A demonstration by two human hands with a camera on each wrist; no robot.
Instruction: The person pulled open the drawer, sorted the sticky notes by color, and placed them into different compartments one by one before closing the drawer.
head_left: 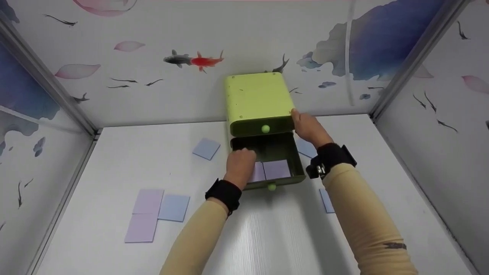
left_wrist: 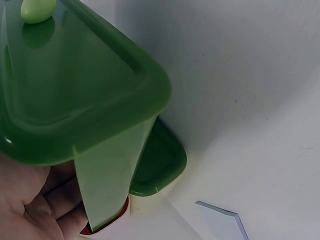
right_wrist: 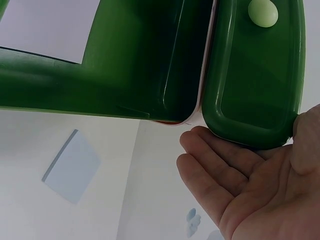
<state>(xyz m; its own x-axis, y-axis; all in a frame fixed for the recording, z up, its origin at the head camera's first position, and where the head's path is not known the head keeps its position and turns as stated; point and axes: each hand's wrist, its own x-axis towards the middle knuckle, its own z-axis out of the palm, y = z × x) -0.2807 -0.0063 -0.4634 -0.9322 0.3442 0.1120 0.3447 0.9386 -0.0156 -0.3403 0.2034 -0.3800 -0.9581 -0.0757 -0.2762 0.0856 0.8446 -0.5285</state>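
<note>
Left hand [head_left: 240,167] bends its fingers over the side wall into the pulled-out drawer [head_left: 273,148], and I cannot tell from my cameras whether they pinch a card or only press; right hand [head_left: 310,126] is spread, thumb at the top corner of the cabinet [head_left: 260,97], straight fingers along its side. The drawer sticks out from the front of the cabinet, below the closed upper drawer [head_left: 248,129], and hangs above the desk [head_left: 103,160]. It looks to me like stiff, smooth plastic, probably light, so I would expect it to slide easily, and the cabinet may slip too if nobody steadies it. For moving the drawer, I would take its small round knob [head_left: 271,187] or the middle of the front. Inside it I see two lilac cards [head_left: 277,169] lying flat side by side, one partly hidden by the left hand; what the upper drawer contains, I cannot see. These cards seem thin and stiff, so I would pinch them by the edges. Outside, more lilac cards [head_left: 148,201] and several blue cards [head_left: 206,149] lie on the desk.
</note>
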